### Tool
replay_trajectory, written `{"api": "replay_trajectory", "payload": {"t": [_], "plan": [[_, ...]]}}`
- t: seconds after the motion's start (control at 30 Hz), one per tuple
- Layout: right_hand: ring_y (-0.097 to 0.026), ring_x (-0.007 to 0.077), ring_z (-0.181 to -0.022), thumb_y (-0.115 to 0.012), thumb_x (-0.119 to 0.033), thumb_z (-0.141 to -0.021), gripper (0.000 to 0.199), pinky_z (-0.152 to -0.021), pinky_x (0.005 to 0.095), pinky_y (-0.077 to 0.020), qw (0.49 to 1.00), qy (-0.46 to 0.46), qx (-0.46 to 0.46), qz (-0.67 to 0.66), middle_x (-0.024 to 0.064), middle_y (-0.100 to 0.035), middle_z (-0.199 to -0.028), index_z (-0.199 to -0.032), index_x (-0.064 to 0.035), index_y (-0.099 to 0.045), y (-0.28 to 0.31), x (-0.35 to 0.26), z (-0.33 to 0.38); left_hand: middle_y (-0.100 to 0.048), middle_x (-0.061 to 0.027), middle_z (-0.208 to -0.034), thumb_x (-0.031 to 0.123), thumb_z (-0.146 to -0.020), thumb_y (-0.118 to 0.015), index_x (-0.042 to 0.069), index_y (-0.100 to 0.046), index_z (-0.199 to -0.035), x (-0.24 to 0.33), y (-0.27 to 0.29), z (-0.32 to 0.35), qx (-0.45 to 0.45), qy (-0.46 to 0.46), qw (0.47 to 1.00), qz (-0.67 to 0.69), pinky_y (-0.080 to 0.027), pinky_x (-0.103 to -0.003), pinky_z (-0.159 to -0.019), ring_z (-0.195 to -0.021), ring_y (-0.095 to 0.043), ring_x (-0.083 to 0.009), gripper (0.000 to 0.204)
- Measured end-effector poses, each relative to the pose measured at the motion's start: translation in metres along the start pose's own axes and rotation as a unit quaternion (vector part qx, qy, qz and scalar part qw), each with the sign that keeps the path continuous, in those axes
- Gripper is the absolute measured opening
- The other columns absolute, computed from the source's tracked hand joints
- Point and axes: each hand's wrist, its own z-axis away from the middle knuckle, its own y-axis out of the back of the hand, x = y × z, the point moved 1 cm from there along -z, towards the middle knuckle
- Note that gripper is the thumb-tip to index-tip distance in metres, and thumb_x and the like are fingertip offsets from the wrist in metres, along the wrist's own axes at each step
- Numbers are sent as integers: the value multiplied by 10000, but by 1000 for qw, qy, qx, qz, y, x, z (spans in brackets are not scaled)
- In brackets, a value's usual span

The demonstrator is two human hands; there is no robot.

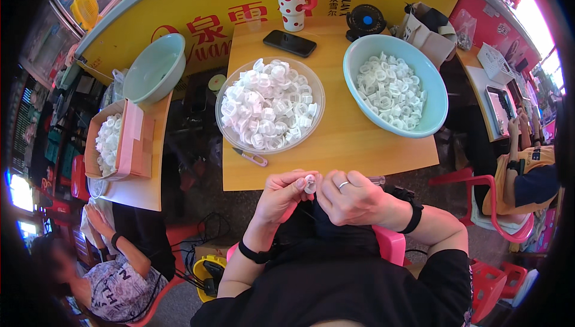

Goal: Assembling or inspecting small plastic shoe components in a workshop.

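Note:
Near the table's front edge, my left hand (280, 197) pinches a small white plastic ring-shaped part (309, 184) between thumb and fingers. My right hand (354, 200), with a ring on one finger, is closed right beside that part. A clear rod-like end (377, 180) sticks out past the right hand, apparently from a slim tool in its grip; the rest is hidden by the fingers. Beyond my hands, a clear round tub (319, 102) is heaped with similar white plastic parts (266, 102). A light blue basin (442, 108) to its right holds more of them.
Small pink-handled snips (254, 158) lie before the tub. Farther back are a black phone (289, 43), a red-dotted tumbler (291, 3) and a small black fan (366, 21). At left, a cardboard box (136, 141) holds white parts near a seated person (123, 279); another person (530, 177) sits right.

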Motion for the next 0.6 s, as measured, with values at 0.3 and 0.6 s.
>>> {"api": "replay_trajectory", "payload": {"t": [0.3, 0.6], "plan": [[-530, 128, -667, -575, -201, -720, 205, -554, 248, -314, 995, 85, 18, 53, 36, -566, -707, -806, -38, -664, -2, 2, -6, -628, -49, -913, 124, -939, -582, -56, -647, -1100, -1, 0, 0, -5, -3, 1000, -5, -478, -228, -685, -766, -578, -110, 251], [-523, 127, -656, -596, -195, -727, 194, -549, 253, -325, 999, -8, 40, -7, 15, -530, -673, -785, -18, -651, -2, 5, -1, -650, -56, -894, 161, -949, -569, -53, -635, -1115, 5, 1, 1, 6, 10, 1000, 15, -490, -219, -690, -748, -598, -105, 278]]}}
